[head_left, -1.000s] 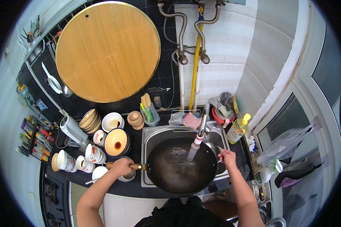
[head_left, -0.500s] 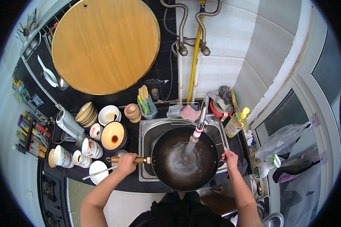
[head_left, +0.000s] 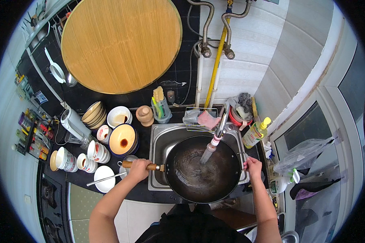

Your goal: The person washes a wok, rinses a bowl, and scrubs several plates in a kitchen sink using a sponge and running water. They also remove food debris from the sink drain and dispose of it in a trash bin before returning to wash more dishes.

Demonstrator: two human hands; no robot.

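A large dark wok [head_left: 182, 182] rests over the steel sink [head_left: 158, 141], with a stream of water falling into it from the faucet [head_left: 221, 127]. Shallow water swirls on the wok's bottom. My left hand [head_left: 139, 170] is wrapped round the wooden handle on the wok's left side. On the other side, my right hand [head_left: 253, 167] grips the small metal loop handle by the rim. Just left of my left hand lies a white plate [head_left: 103, 175] with a metal-handled utensil [head_left: 105, 180] across it.
Stacked bowls [head_left: 123, 139] and cups stand on the left counter. Behind the sink are a wooden mortar [head_left: 144, 116], a utensil holder [head_left: 162, 112] and a rack with cloths [head_left: 209, 120]. A yellow-capped bottle [head_left: 255, 133] stands right. A round wooden board [head_left: 122, 44] leans at the back.
The wok has shifted slightly right relative to the sink, both hands still on its handles. The water inside looks clearer and less churned. The whole view has moved a little.
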